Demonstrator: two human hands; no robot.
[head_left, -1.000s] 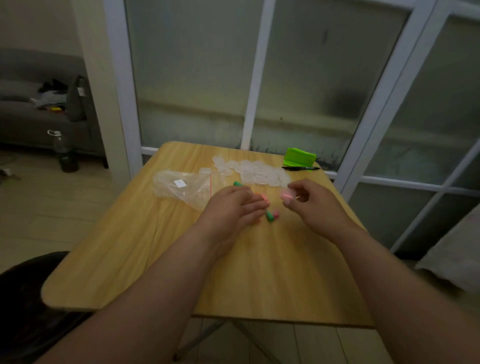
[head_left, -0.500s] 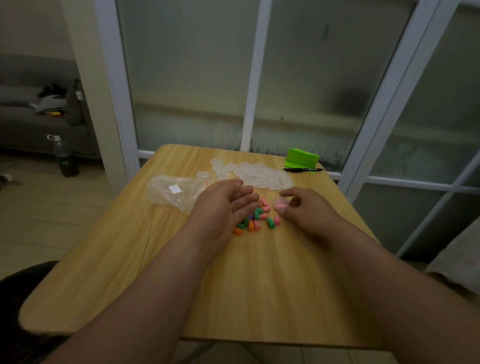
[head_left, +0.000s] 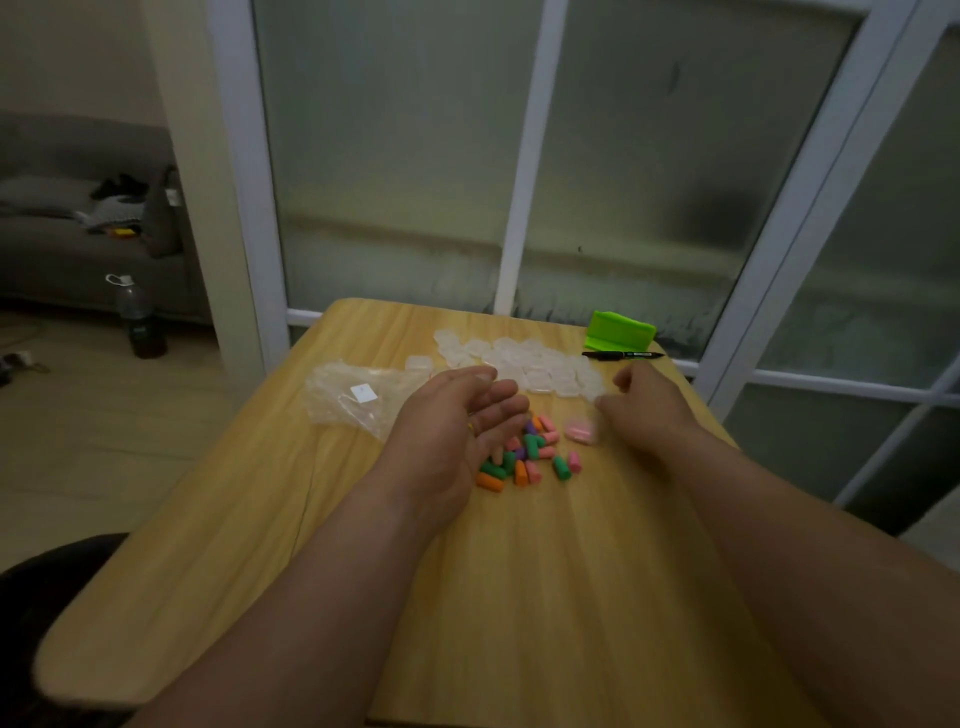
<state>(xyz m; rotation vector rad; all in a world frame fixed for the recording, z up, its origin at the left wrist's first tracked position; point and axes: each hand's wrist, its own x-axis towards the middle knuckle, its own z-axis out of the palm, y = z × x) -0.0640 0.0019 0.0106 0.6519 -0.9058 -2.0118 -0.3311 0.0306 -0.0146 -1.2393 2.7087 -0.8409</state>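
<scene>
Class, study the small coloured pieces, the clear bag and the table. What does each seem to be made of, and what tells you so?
The coloured pieces look like soft foam or rubber: matt, rounded, no shine. The clear bag looks like thin plastic film: see-through, crinkled, with glints. The table looks like wood or wood-look laminate: pale grain lines and a smooth satin surface.

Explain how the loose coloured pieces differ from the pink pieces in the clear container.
The loose coloured pieces lie in a heap; the pink pieces sit inside a clear container. The heap mixes green, orange, purple and pink; the container holds pink only. Both rest on the table.
</scene>
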